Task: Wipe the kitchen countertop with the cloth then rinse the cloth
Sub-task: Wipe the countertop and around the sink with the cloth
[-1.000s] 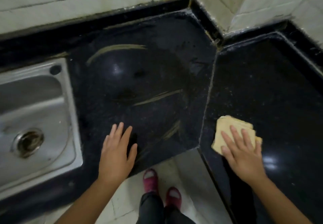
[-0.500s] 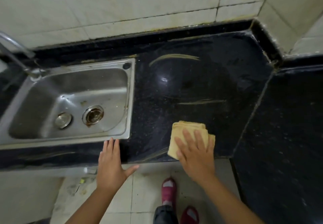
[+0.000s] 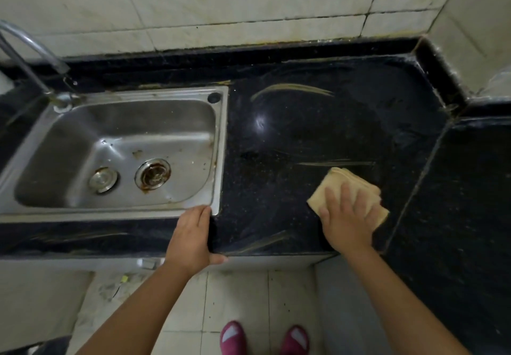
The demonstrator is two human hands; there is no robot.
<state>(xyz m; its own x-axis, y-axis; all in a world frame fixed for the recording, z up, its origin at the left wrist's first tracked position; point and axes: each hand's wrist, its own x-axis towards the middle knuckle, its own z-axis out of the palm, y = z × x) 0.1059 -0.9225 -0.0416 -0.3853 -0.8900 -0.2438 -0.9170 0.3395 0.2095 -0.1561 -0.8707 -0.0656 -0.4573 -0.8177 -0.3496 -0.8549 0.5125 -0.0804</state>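
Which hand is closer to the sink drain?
Left. The left hand rests on the counter edge by the sink's near corner, nearer the drain; the right hand presses the cloth farther right.

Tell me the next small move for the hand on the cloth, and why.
Probably sweep the cloth away from you, across the pale streak just beyond it. The right hand presses it flat on the countertop, and smears remain farther back.
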